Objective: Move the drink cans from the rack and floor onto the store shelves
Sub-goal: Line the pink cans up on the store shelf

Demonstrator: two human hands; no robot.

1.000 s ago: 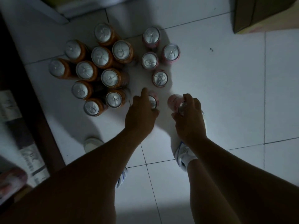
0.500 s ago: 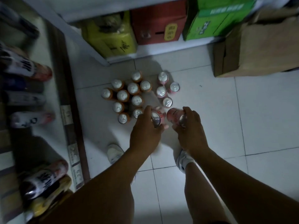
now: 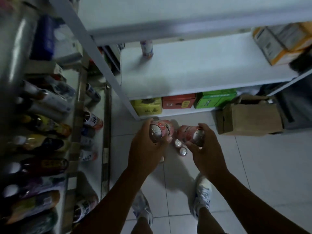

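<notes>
My left hand (image 3: 145, 152) grips a pink drink can (image 3: 161, 130) and my right hand (image 3: 206, 152) grips a second pink can (image 3: 189, 134). Both cans are tilted, silver tops toward me, and held in the air in front of the white shelf unit. Between my hands, down on the floor, two pink cans on the floor (image 3: 181, 148) show their tops; the other floor cans are hidden behind my hands. One pink and white can (image 3: 147, 48) stands alone at the back left of the middle white shelf (image 3: 202, 71).
A rack of bottles and cans (image 3: 50, 132) fills the left side. Yellow, red and green cartons (image 3: 179, 103) sit on the bottom shelf. A brown cardboard box (image 3: 249, 115) stands on the tiled floor to the right. An orange and white carton (image 3: 283, 44) lies on the middle shelf's right end.
Both hands have lifted their pink cans from the floor. My view has risen from the cans on the tiles to the white shelves, and the floor cans now look small and far below.
</notes>
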